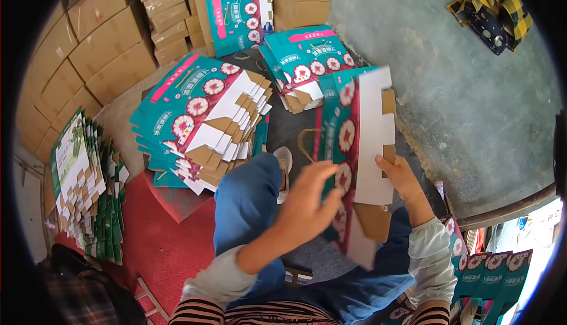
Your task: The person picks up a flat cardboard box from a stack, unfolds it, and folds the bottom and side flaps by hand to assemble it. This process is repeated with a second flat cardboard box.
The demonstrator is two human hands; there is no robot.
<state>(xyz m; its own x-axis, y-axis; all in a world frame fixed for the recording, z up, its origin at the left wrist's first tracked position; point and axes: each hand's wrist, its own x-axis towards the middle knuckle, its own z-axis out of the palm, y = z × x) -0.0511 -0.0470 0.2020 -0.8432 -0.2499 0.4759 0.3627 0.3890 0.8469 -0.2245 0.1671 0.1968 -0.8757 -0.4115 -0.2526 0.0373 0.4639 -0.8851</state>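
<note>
A flat teal and maroon carton [346,136] with white and brown flaps is held upright over my lap. My right hand [403,180] pinches its flap edge on the right side. My left hand [308,200] is beside the printed face, fingers apart and slightly blurred; whether it touches the carton I cannot tell. A thin gold cord handle sticks out at the carton's left edge. A fanned stack of similar flat cartons [198,106] lies ahead to the left, and a smaller stack [310,53] lies beyond the held carton.
Brown cardboard boxes [109,41] are piled at the back left, with one printed carton [239,18] leaning there. Green cartons [77,171] stand at the left. A yellow and black cloth [493,12] lies at the upper right. Folded teal cartons [493,275] are at the lower right.
</note>
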